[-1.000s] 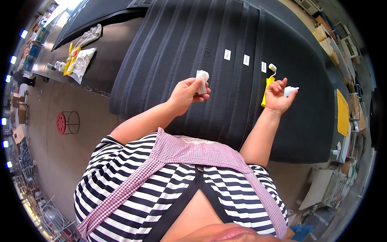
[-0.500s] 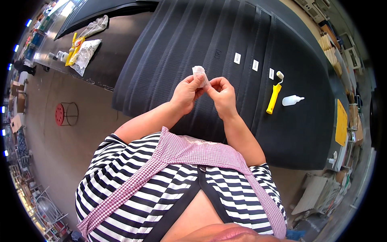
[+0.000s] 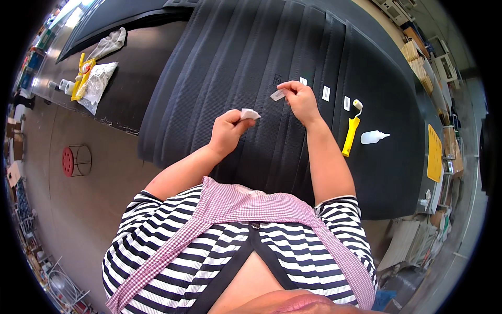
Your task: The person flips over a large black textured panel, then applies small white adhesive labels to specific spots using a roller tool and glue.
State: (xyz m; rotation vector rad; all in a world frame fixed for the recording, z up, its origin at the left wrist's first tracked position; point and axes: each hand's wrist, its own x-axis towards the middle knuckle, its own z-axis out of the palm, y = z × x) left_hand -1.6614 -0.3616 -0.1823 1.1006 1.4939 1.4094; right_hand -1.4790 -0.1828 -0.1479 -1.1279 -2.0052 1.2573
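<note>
My left hand (image 3: 228, 129) is closed around a small white crumpled wad of backing paper (image 3: 249, 113), held above a large black ribbed mat (image 3: 230, 57). My right hand (image 3: 300, 98) is further out over the mat and pinches a small white patch (image 3: 277, 94) between thumb and fingers. Three small white labels (image 3: 326, 93) lie on the mat just right of that hand.
A yellow-handled small roller (image 3: 351, 130) and a white squeeze bottle (image 3: 374, 137) lie on the mat to the right. A yellow sheet (image 3: 434, 153) sits far right. At the far left lie clear plastic bags (image 3: 97, 83) and a yellow tool. A red stool (image 3: 69, 161) stands on the floor.
My hands came together at the white wad, then parted. The right hand has pulled a small white patch away and moved it outward over the mat.
</note>
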